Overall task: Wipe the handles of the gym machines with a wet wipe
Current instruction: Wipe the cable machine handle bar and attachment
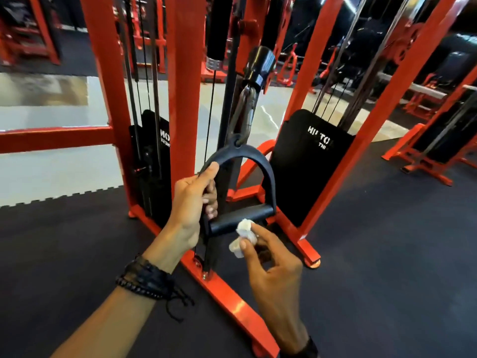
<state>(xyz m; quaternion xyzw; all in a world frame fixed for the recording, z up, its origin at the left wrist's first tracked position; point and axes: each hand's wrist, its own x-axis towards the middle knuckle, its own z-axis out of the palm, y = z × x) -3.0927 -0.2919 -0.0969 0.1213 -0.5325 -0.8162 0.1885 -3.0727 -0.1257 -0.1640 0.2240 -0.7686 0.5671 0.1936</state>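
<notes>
At the black stirrup-shaped cable handle [240, 187], the left hand [192, 200] gripped its nine-o'clock side while the right hand [268, 264] pinched a crumpled white wet wipe [244, 235] against the grip bar, mid-wipe, with a sweep toward three o'clock likely due next.

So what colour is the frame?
Red-orange frame, clearest in the head view.

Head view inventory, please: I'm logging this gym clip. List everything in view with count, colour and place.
black D-shaped cable handle: one, black, centre, hanging from a clip
crumpled white wet wipe: one, white, against the handle's grip bar
orange steel machine frame: one near, orange, centre; more behind
black weight-stack shields: two, black, inside the frame
dark rubber floor mat: dark grey, underfoot
black braided wristbands: several, black, left wrist
left hand: grips the handle's side
right hand: pinches the wipe
</notes>
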